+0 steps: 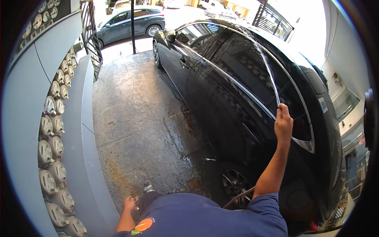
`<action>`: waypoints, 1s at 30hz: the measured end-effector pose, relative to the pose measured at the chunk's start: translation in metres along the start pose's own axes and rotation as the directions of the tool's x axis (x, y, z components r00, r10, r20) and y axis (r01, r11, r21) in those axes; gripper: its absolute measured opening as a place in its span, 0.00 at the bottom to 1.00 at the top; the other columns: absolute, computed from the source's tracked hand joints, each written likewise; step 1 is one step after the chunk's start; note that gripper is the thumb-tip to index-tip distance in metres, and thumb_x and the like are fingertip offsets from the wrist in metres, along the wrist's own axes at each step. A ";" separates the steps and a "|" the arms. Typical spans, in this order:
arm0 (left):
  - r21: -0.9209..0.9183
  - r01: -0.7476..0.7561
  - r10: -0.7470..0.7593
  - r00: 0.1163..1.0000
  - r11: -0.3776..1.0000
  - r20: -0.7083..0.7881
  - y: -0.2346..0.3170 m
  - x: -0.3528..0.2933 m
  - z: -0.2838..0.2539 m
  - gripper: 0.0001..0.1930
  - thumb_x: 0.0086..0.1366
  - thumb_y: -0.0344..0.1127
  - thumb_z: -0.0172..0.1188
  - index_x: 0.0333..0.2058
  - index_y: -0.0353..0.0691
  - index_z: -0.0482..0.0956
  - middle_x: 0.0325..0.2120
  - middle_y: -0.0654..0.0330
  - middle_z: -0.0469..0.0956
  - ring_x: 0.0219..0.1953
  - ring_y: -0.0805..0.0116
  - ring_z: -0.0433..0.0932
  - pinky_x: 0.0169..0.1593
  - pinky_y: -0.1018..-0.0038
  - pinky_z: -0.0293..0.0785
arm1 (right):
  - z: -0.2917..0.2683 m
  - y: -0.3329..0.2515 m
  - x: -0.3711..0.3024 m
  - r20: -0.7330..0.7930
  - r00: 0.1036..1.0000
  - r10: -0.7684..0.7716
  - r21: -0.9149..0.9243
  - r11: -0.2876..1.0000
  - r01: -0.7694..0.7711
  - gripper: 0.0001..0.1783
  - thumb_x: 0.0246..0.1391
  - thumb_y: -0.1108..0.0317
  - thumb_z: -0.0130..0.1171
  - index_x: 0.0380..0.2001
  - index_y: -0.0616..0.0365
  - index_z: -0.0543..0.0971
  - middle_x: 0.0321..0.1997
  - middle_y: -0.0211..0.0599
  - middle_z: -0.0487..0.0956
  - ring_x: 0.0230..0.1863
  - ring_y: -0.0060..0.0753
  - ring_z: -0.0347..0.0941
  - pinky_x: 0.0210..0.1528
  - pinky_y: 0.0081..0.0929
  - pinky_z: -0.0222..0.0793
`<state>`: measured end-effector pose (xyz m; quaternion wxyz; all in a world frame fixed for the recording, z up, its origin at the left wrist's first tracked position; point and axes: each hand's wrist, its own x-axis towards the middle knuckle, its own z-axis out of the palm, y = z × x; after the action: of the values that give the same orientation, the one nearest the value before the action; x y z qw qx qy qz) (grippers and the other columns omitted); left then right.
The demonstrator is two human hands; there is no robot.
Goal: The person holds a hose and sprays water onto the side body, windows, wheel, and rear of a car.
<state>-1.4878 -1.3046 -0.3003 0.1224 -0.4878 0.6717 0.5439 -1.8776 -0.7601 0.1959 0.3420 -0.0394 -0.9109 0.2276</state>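
My right hand [283,124] is raised beside the rear side window of a black car [221,102]. Its fingers are closed around the end of a hose, mostly hidden by the hand. From there a thin stream of water [268,67] runs up over the window to the roof edge. Water streaks the dark glass. Below my right arm shows a short dark length of tube [239,197]. Low at my left side hangs my left hand [129,203], its fingers loosely bent and apart, with no held thing visible.
Along the left wall [25,75], several round metal meters [46,152] stand behind a grey ledge [77,130]. The concrete floor [126,114] is wet in patches; a small pale object [210,159] lies near the rear wheel [235,181]. Ahead are a dark pole [133,27] and a parked grey-blue car [130,25].
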 end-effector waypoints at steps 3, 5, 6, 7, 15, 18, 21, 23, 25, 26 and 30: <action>0.053 0.037 -0.038 0.999 0.998 0.016 0.007 0.009 -0.009 0.24 0.70 0.33 0.50 0.62 0.31 0.70 0.29 0.55 0.80 0.24 0.66 0.79 0.28 0.67 0.78 | 0.028 -0.007 -0.013 0.057 0.996 -0.067 0.022 0.998 0.066 0.09 0.69 0.64 0.52 0.49 0.50 0.77 0.29 0.49 0.83 0.33 0.54 0.82 0.37 0.41 0.74; 0.064 0.040 -0.042 0.999 0.997 0.033 0.012 0.021 -0.014 0.24 0.70 0.32 0.50 0.62 0.31 0.70 0.29 0.54 0.80 0.24 0.66 0.79 0.29 0.67 0.79 | 0.035 -0.017 -0.017 0.056 0.997 -0.048 0.021 0.999 0.047 0.09 0.69 0.64 0.52 0.48 0.50 0.77 0.29 0.49 0.82 0.32 0.54 0.82 0.37 0.41 0.74; 0.069 0.045 -0.049 0.998 0.997 0.049 0.015 0.027 -0.016 0.24 0.70 0.32 0.50 0.62 0.30 0.70 0.29 0.54 0.80 0.24 0.66 0.79 0.29 0.67 0.79 | 0.039 -0.021 -0.018 0.055 0.998 -0.036 0.023 0.999 0.035 0.09 0.69 0.64 0.53 0.48 0.50 0.77 0.28 0.49 0.82 0.32 0.54 0.82 0.37 0.41 0.74; 0.112 0.030 -0.038 0.997 0.993 0.068 0.018 0.035 -0.017 0.24 0.70 0.32 0.50 0.62 0.31 0.70 0.29 0.54 0.81 0.24 0.66 0.79 0.28 0.68 0.78 | 0.043 -0.017 -0.017 -0.024 0.996 -0.083 0.002 0.997 0.083 0.09 0.70 0.66 0.51 0.48 0.53 0.77 0.24 0.43 0.79 0.22 0.28 0.74 0.31 0.29 0.68; 0.169 -0.123 0.114 0.991 0.978 0.063 0.085 0.123 -0.069 0.21 0.70 0.34 0.50 0.59 0.32 0.74 0.33 0.54 0.82 0.30 0.66 0.81 0.34 0.68 0.78 | 0.063 -0.061 -0.027 -0.121 0.984 -0.130 -0.060 0.990 0.124 0.09 0.70 0.66 0.52 0.49 0.54 0.77 0.21 0.37 0.76 0.20 0.22 0.69 0.27 0.28 0.65; 0.216 -0.171 0.148 0.982 0.961 0.121 0.102 0.160 -0.095 0.23 0.73 0.37 0.49 0.64 0.38 0.68 0.31 0.58 0.79 0.22 0.69 0.76 0.22 0.71 0.71 | 0.076 -0.085 -0.035 -0.157 0.970 -0.183 -0.011 0.983 0.184 0.08 0.71 0.66 0.52 0.48 0.54 0.77 0.21 0.36 0.75 0.20 0.22 0.68 0.26 0.27 0.64; 0.187 -0.152 0.130 0.984 0.970 0.125 0.119 0.177 -0.109 0.23 0.73 0.37 0.50 0.64 0.38 0.69 0.33 0.57 0.80 0.23 0.69 0.78 0.22 0.71 0.72 | 0.079 -0.113 -0.041 -0.124 0.986 -0.113 -0.048 0.993 0.108 0.08 0.70 0.67 0.53 0.48 0.54 0.77 0.22 0.37 0.76 0.20 0.22 0.68 0.26 0.26 0.64; 0.216 -0.150 0.122 0.983 0.965 0.138 0.122 0.184 -0.118 0.22 0.74 0.37 0.50 0.64 0.38 0.69 0.33 0.56 0.80 0.23 0.68 0.78 0.22 0.71 0.72 | 0.083 -0.130 -0.044 -0.088 0.995 -0.054 -0.074 0.996 0.047 0.09 0.70 0.65 0.53 0.48 0.52 0.78 0.30 0.45 0.84 0.30 0.42 0.83 0.33 0.37 0.74; 0.225 -0.144 0.117 0.985 0.964 0.129 0.125 0.192 -0.126 0.22 0.71 0.36 0.52 0.61 0.35 0.73 0.34 0.54 0.83 0.31 0.66 0.81 0.33 0.68 0.77 | 0.086 -0.147 -0.046 -0.081 0.996 -0.032 -0.067 0.997 0.027 0.09 0.70 0.65 0.53 0.48 0.53 0.78 0.27 0.43 0.81 0.25 0.36 0.78 0.30 0.35 0.71; 0.230 -0.146 0.117 0.984 0.962 0.134 0.126 0.196 -0.130 0.22 0.71 0.36 0.52 0.61 0.35 0.73 0.34 0.54 0.83 0.31 0.66 0.81 0.33 0.68 0.77 | 0.089 -0.154 -0.048 -0.072 0.997 -0.016 -0.056 0.998 0.012 0.09 0.70 0.65 0.53 0.48 0.53 0.78 0.24 0.41 0.79 0.20 0.31 0.74 0.27 0.33 0.67; 0.241 -0.098 0.058 0.984 0.966 0.167 0.123 0.213 -0.142 0.23 0.71 0.37 0.52 0.62 0.35 0.73 0.40 0.50 0.82 0.36 0.64 0.82 0.39 0.67 0.79 | 0.105 -0.173 -0.051 -0.125 0.987 -0.096 -0.039 0.995 0.092 0.08 0.70 0.65 0.53 0.47 0.53 0.78 0.20 0.38 0.75 0.17 0.25 0.66 0.24 0.31 0.62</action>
<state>-1.6381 -1.5444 -0.3191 0.2139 -0.3968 0.7413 0.4972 -1.8912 -0.9671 0.1723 0.4089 -0.0165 -0.8918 0.1930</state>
